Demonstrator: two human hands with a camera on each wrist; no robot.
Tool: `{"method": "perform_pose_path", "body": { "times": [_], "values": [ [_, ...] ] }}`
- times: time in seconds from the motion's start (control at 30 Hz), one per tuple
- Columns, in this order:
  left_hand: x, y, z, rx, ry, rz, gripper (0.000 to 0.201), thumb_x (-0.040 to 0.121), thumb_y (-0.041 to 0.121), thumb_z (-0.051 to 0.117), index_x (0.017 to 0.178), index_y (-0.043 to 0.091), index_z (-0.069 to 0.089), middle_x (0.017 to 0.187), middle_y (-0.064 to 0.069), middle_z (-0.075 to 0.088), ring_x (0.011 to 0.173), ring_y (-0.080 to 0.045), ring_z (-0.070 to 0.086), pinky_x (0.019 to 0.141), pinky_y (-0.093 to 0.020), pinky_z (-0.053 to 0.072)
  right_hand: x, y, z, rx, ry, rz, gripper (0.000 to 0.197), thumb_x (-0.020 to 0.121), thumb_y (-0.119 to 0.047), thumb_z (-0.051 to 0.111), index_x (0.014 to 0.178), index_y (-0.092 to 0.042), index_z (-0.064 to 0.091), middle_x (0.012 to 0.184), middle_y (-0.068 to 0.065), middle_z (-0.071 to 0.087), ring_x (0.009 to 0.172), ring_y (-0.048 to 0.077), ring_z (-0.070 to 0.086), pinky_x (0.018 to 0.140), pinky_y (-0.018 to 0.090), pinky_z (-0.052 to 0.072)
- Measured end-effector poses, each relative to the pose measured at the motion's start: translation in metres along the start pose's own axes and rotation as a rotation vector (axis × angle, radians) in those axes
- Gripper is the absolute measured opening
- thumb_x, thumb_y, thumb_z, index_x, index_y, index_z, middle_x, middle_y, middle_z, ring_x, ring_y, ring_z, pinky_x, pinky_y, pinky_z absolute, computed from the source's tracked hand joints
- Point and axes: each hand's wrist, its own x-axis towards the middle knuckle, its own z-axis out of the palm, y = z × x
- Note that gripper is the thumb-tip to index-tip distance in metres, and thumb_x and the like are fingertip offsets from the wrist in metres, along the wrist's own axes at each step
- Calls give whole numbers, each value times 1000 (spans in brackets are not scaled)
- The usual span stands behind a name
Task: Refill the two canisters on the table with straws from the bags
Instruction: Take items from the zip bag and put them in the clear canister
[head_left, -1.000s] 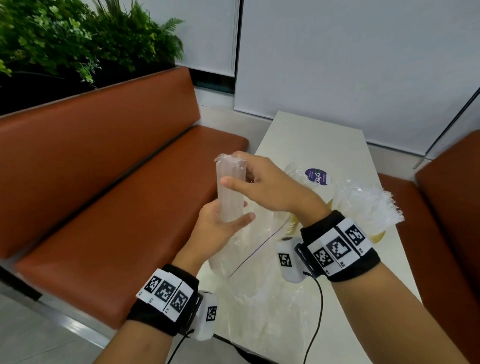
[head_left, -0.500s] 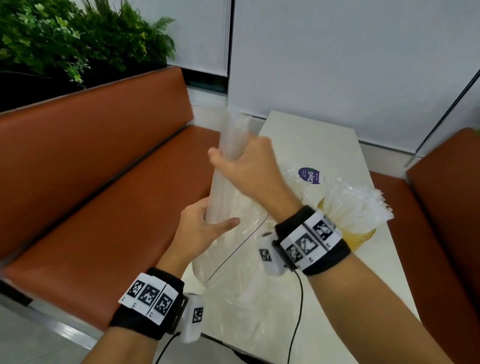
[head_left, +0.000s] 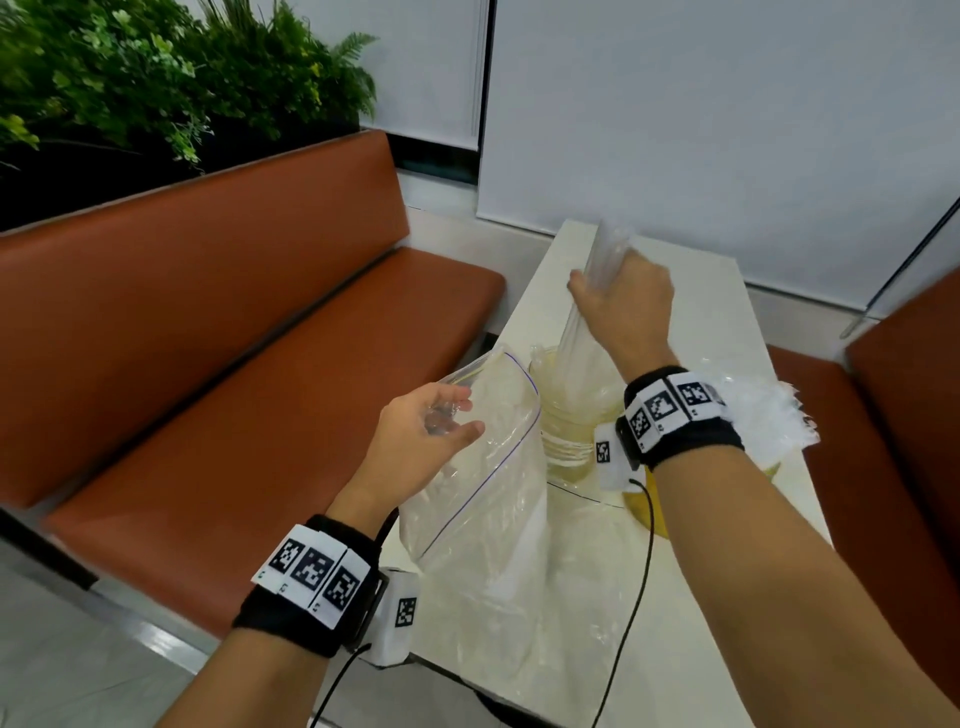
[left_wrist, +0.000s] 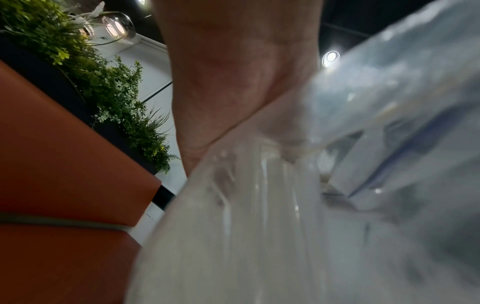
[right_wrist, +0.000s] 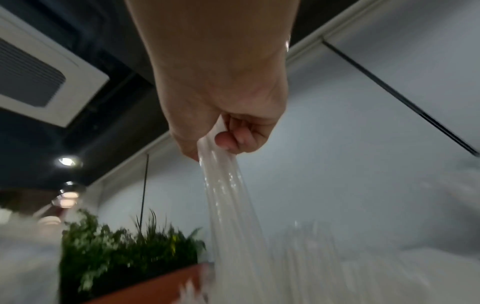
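The white table (head_left: 691, 597) fills the lower right of the head view, with the brown bench (head_left: 218, 364) across the left. Centre frame, a clear zip bag (head_left: 483, 499) stands propped open. The left hand (head_left: 423, 441) holds its rim with curled fingers, apparently so the mouth stays clear for further draws. Just right of the bag sits one canister (head_left: 566, 415), a yellowish jar; the second canister (head_left: 644, 509) shows only partly, below the right wrist. Above, the right hand (head_left: 621, 304) is closed round a bundle of clear straws (head_left: 576, 338), held near upright so their lower ends drop into the jar's mouth. Another bag (head_left: 763, 415) lies at right.
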Motion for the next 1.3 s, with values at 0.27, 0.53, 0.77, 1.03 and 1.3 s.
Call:
{"method": "perform_pose_path", "body": {
  "times": [0.27, 0.53, 0.77, 1.03, 1.3],
  "values": [
    [0, 1, -1, -46, -10, -19, 31, 85, 21, 81, 115, 20, 73, 111, 9, 73, 99, -10, 71, 78, -22, 55, -37, 32, 38, 106, -80, 204, 81, 67, -43, 86, 131, -18, 44, 110, 13, 65, 103, 34, 62, 80, 38, 52],
    [0, 9, 0, -24, -57, -6, 27, 89, 22, 77, 115, 17, 72, 113, 6, 72, 93, -8, 70, 79, -9, 53, -24, 48, 47, 57, -148, -294, 42, 76, -8, 68, 117, -20, 69, 121, 2, 65, 114, 25, 54, 95, 43, 49],
    [-2, 18, -3, -36, -147, -55, 33, 98, -1, 54, 125, 13, 66, 93, 11, 63, 56, 10, 57, 53, -5, 41, -40, 61, 54, 30, -150, -286, 24, 92, -27, 60, 97, -15, 79, 121, 6, 71, 124, 25, 58, 103, 36, 45],
    [-2, 24, -8, 31, -287, -83, 74, 85, -18, 29, 146, 20, 50, 134, 11, 58, 119, -8, 58, 99, -36, 51, -37, 40, 20, -108, -113, -372, 31, 93, -35, 59, 87, -12, 78, 96, 5, 74, 96, 28, 62, 87, 37, 47],
    [-1, 31, 1, -214, -204, -84, 66, 87, -23, 26, 141, 3, 54, 136, -11, 64, 129, -17, 59, 111, -32, 46, -93, -56, -21, 51, -1042, -576, 26, 75, -38, 80, 97, -24, 78, 94, -10, 74, 70, -4, 64, 72, 21, 54]
  ]
}}
